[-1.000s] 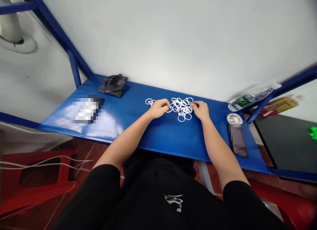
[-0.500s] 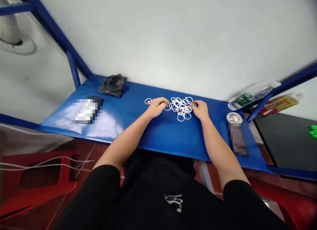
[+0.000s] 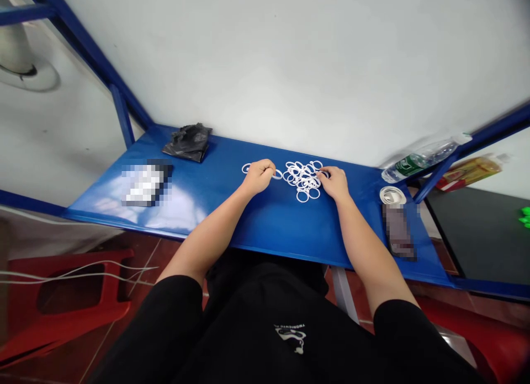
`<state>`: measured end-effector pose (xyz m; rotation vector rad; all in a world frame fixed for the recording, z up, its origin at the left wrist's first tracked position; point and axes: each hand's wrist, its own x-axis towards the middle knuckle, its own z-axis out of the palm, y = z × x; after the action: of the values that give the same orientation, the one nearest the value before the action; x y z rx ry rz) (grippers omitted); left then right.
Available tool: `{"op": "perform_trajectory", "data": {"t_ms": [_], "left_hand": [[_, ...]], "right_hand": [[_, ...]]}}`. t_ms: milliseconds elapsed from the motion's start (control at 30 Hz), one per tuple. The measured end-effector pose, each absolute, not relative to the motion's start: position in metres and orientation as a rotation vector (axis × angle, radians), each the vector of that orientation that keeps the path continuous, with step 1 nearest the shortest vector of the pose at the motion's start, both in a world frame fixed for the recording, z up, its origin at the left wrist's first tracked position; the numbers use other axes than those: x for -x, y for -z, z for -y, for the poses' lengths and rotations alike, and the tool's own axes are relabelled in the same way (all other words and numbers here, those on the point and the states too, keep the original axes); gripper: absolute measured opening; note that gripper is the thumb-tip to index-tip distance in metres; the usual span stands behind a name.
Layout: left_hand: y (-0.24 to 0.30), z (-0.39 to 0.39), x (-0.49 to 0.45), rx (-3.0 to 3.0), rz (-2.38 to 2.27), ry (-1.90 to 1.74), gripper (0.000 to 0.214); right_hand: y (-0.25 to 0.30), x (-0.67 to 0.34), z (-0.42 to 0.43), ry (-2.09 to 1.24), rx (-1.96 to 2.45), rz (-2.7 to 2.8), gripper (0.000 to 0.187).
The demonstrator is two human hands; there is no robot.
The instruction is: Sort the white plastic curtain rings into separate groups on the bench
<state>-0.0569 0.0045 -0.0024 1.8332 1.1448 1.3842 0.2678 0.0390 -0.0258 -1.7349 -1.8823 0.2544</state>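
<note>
Between the fingers and thumb of my left hand [image 3: 260, 175] is a white curtain ring [image 3: 277, 175], tilted and just left of the pile. Partly hidden behind that hand, another white ring [image 3: 245, 168] lies on the blue table. A loose pile of several white curtain rings [image 3: 298, 180] spreads out in front of me, many overlapping. My right hand [image 3: 333, 182] rests at the right edge of the pile. Its thumb and forefinger are bent with a gap between them, close against the outermost rings; its other fingertips are hidden.
A crumpled black plastic bag [image 3: 189, 142] and a blurred-out item [image 3: 146, 184] are on the left of the blue table [image 3: 285, 229]. To the right are a plastic bottle [image 3: 418, 162], a coiled white cable [image 3: 392, 195] and a blurred dark item [image 3: 398, 231]. A wall stands behind.
My left hand has drawn slightly left, lifting a curtain ring away from the pile's left side. My right hand has stayed almost in place at the pile's right edge.
</note>
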Motion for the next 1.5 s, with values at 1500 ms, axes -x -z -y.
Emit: {"op": "perform_trajectory", "data": {"t_ms": [1500], "left_hand": [[0.013,-0.002,0.05,-2.483,-1.208,-0.846,0.017]], "right_hand": [[0.024,-0.266,-0.036,-0.206,1.724,1.951,0.037]]}}
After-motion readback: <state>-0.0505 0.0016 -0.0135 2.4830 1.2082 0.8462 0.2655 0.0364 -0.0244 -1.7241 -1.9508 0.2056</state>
